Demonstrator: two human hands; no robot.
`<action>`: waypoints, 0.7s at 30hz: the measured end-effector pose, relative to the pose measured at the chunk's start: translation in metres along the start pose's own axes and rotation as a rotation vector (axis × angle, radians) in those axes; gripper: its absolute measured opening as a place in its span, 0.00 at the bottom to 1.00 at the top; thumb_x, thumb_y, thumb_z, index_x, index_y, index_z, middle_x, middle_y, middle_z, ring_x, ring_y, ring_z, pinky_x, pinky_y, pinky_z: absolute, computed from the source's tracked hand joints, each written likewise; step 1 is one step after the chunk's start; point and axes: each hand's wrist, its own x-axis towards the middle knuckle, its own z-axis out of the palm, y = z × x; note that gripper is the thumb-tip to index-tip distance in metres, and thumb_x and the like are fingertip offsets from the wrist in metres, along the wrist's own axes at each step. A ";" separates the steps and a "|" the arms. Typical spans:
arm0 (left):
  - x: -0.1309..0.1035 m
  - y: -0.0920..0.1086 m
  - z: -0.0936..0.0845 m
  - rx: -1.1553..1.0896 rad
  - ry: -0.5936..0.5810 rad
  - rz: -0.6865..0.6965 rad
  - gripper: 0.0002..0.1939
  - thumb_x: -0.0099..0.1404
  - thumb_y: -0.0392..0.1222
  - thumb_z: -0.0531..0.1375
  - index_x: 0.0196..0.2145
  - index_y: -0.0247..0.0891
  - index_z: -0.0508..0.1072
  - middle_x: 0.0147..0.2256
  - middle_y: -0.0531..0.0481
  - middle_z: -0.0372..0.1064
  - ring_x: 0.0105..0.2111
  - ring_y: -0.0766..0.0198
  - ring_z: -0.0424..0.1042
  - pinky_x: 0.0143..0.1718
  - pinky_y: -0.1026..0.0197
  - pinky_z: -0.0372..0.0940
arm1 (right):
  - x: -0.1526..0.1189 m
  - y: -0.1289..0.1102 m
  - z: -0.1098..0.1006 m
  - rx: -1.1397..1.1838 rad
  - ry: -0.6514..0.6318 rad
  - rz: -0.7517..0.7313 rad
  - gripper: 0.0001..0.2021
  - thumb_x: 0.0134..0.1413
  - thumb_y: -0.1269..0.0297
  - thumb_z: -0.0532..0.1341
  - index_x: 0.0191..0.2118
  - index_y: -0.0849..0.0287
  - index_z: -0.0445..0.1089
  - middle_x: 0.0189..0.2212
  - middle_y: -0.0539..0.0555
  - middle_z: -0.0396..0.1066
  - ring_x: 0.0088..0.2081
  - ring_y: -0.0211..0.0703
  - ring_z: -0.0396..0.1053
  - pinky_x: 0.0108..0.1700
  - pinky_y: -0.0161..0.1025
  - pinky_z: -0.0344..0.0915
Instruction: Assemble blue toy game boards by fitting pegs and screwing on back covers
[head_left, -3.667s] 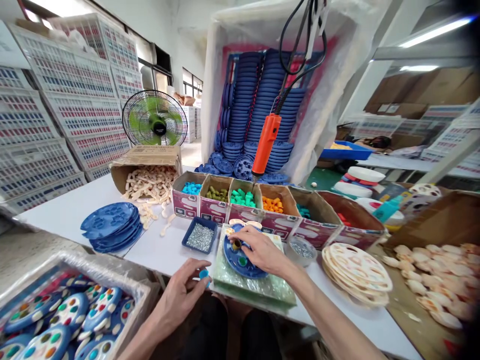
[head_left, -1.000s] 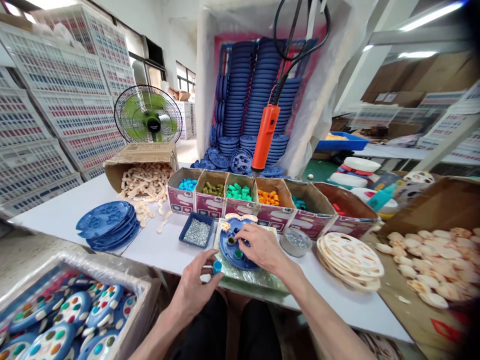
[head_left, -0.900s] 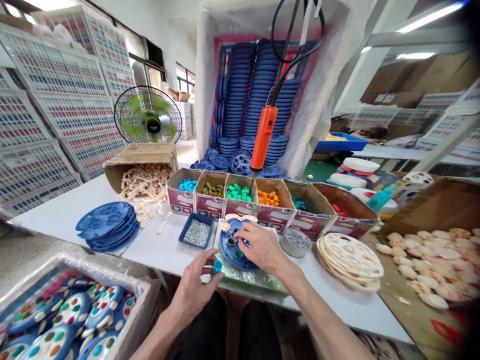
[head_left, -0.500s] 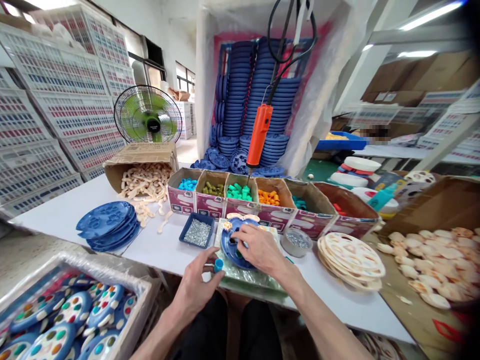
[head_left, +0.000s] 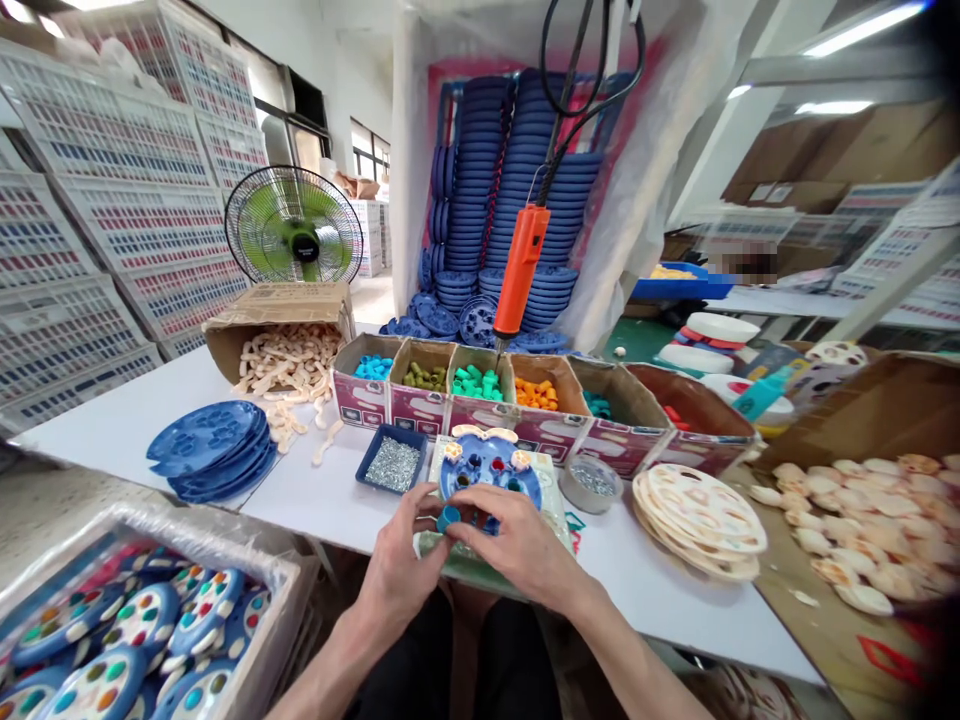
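Note:
My left hand pinches a small blue plastic cap at the near edge of the work pad. From the other side, the fingertips of my right hand close on the same cap. Just beyond both hands, a round blue plastic plate lies on the pad. Dark and red caps show in some of its recesses, and two cream flower-shaped pieces are on it. A cream curved piece runs along its far edge. My hands cover its near part.
Behind the pad stands a row of cardboard bins with coloured caps. An orange electric screwdriver hangs above them. A screw tray and a tub flank the pad. Blue plates and cream plates are stacked on either side.
My right hand has drawn back from the blue plate toward me and met my left hand at the blue cap. More of the plate's recesses show now.

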 end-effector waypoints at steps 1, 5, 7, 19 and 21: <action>0.000 0.001 0.000 0.005 0.008 0.011 0.28 0.64 0.34 0.62 0.60 0.46 0.62 0.46 0.49 0.74 0.44 0.62 0.78 0.47 0.56 0.76 | 0.002 0.005 -0.005 -0.027 0.038 0.001 0.08 0.61 0.64 0.65 0.46 0.52 0.77 0.42 0.51 0.78 0.42 0.43 0.75 0.46 0.37 0.68; -0.002 0.002 -0.002 0.057 0.027 0.064 0.27 0.66 0.36 0.62 0.61 0.46 0.61 0.48 0.47 0.73 0.46 0.60 0.77 0.49 0.54 0.76 | 0.024 0.031 -0.028 -0.323 0.198 0.070 0.10 0.62 0.60 0.64 0.48 0.53 0.77 0.47 0.52 0.79 0.46 0.46 0.74 0.49 0.41 0.68; -0.005 -0.001 -0.005 0.088 0.021 0.075 0.25 0.67 0.35 0.60 0.60 0.47 0.62 0.47 0.48 0.74 0.45 0.60 0.78 0.49 0.55 0.77 | 0.036 0.042 -0.032 -0.427 0.188 0.090 0.09 0.61 0.60 0.64 0.46 0.52 0.78 0.47 0.52 0.79 0.47 0.49 0.73 0.49 0.44 0.68; -0.012 -0.013 -0.019 0.202 0.019 0.027 0.19 0.68 0.39 0.59 0.57 0.43 0.65 0.46 0.45 0.75 0.41 0.59 0.80 0.46 0.54 0.77 | 0.045 0.050 -0.041 -0.568 0.142 0.027 0.11 0.65 0.65 0.58 0.44 0.53 0.80 0.44 0.53 0.79 0.45 0.50 0.70 0.49 0.47 0.65; -0.014 -0.014 -0.024 0.248 0.012 0.007 0.16 0.69 0.39 0.59 0.54 0.44 0.67 0.46 0.45 0.75 0.40 0.59 0.79 0.43 0.54 0.78 | 0.041 0.053 -0.046 -0.562 0.175 0.034 0.12 0.65 0.66 0.57 0.44 0.54 0.79 0.44 0.53 0.79 0.45 0.49 0.70 0.49 0.47 0.65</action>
